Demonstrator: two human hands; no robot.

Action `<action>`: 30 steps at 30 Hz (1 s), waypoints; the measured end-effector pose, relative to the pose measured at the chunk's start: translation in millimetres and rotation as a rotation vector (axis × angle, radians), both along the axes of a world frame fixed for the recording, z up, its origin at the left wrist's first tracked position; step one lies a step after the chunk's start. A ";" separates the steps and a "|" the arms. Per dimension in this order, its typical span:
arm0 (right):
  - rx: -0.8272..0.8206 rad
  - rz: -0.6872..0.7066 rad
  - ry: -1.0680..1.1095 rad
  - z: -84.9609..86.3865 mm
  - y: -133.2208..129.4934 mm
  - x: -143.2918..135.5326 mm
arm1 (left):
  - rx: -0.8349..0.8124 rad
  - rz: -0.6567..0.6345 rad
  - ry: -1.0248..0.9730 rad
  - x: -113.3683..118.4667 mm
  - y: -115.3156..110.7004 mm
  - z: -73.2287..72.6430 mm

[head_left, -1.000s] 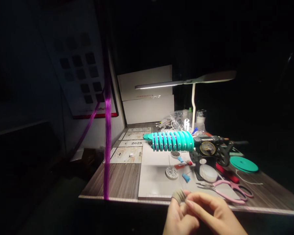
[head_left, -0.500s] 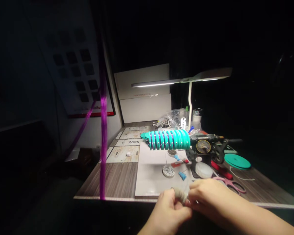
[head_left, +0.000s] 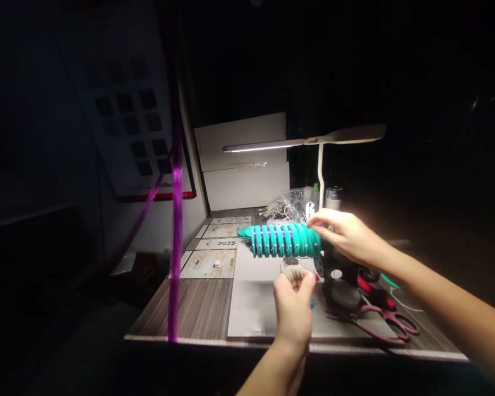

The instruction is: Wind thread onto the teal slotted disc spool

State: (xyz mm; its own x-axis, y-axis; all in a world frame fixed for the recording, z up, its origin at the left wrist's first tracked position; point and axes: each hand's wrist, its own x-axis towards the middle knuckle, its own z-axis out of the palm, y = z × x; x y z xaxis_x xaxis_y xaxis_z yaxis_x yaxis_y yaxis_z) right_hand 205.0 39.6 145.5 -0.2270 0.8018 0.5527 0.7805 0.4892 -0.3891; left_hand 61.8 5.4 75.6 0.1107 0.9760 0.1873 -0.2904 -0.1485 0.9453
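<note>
A row of teal discs (head_left: 289, 241) with purple thread between them and pins along the front sits on a dark metal stand (head_left: 332, 269). My right hand (head_left: 346, 234) is at the right end of the row, its thumb and fingertips pinched at the top of the last discs; what they hold, if anything, is too small to make out. Below the row, my left hand (head_left: 293, 300) is closed with thumb and forefinger together. A beige wrap (head_left: 292, 273) covers one of its fingers. Anything between these fingertips is hidden.
Pink-handled scissors (head_left: 381, 324) lie at the front right, near a round white container (head_left: 345, 291) and a red tool (head_left: 375, 291). A white board (head_left: 251, 313) lies under the discs. Purple strands (head_left: 176, 247) hang at the left. A lamp (head_left: 320, 170) stands behind.
My hands were together at the table's front edge. My right hand has risen to the right end of the discs, and my left hand has moved up below the row.
</note>
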 end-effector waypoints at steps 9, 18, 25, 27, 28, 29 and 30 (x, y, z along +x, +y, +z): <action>-0.037 0.085 0.024 -15.7 20.4 -4.2 | -0.011 0.198 -0.247 44.7 31.1 -6.8; -0.081 0.163 0.072 -13.1 19.7 -1.2 | 0.070 0.335 -0.122 45.3 32.3 -11.6; -0.150 0.224 0.076 -12.7 19.3 4.0 | 0.063 0.438 -0.074 51.1 32.1 -9.9; -0.163 0.236 0.056 -11.5 17.9 5.9 | 0.071 0.461 -0.053 52.5 32.1 -9.1; -0.165 0.237 0.044 -10.7 17.1 6.5 | 0.074 0.474 -0.041 52.7 32.0 -8.7; -0.162 0.234 0.033 -9.7 16.5 6.8 | 0.077 0.487 -0.030 52.7 31.9 -8.3; -0.157 0.228 0.021 -8.8 16.0 6.7 | 0.080 0.500 -0.022 52.6 31.7 -8.0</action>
